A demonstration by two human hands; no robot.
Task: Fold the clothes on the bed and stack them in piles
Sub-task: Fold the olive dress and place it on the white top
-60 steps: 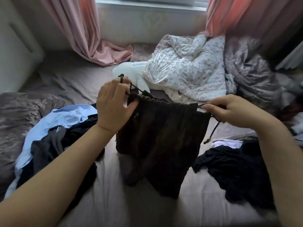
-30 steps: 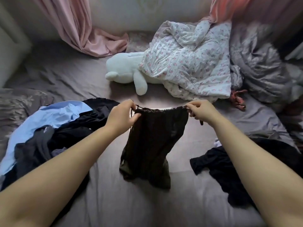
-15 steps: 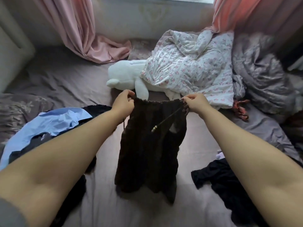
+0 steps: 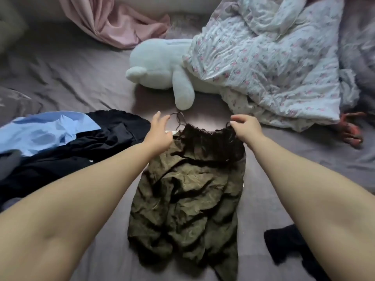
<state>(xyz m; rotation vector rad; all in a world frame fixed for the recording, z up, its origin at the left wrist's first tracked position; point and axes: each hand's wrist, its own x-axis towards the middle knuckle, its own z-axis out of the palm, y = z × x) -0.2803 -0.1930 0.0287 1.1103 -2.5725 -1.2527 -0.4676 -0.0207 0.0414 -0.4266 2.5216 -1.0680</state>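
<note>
Head view: skirt [image 4: 190, 185] under right hand [image 4: 245, 128]

crumpled dark olive-brown garment [image 4: 188, 189] lies spread lengthwise on the bed [image 4: 67, 78].

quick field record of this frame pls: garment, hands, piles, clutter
garment: olive-brown skirt spread flat on bed sheet, waistband away from the person
left hand: fingers extended, at the drawstring
right hand: grip on waistband corner
unfolded heap: blue shirt on black clothes, left
clutter: white plush toy, floral blanket
</note>
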